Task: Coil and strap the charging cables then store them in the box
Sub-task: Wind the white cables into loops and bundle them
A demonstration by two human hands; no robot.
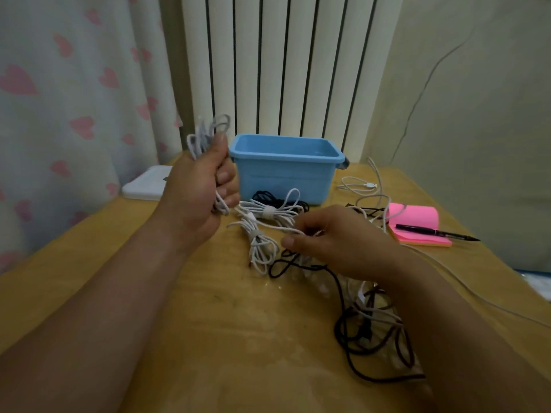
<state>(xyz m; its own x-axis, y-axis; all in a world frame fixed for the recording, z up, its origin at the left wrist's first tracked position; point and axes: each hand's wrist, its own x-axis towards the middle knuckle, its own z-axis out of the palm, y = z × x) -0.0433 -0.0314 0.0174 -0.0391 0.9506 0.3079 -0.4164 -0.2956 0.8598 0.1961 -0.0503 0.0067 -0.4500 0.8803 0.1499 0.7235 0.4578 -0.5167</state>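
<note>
My left hand (199,186) is raised above the table, fist closed around a coiled white cable (208,131) whose loops stick out above and below the fingers. My right hand (331,236) hovers low over the table, fingertips pinching a white cable strand (268,226). Two white cable bundles lie between the hands, one strapped bundle (268,211) nearer the box and another strapped bundle (261,248) in front. A blue box (286,162) stands open behind them. A coiled black cable (268,196) lies at its base. Loose black and white cables (366,323) tangle under my right forearm.
A pink sticky-note pad (417,222) with a black pen (435,232) lies at the right. A loose white USB cable (360,186) sits right of the box. A white flat device (146,183) lies at the left table edge. A radiator stands behind.
</note>
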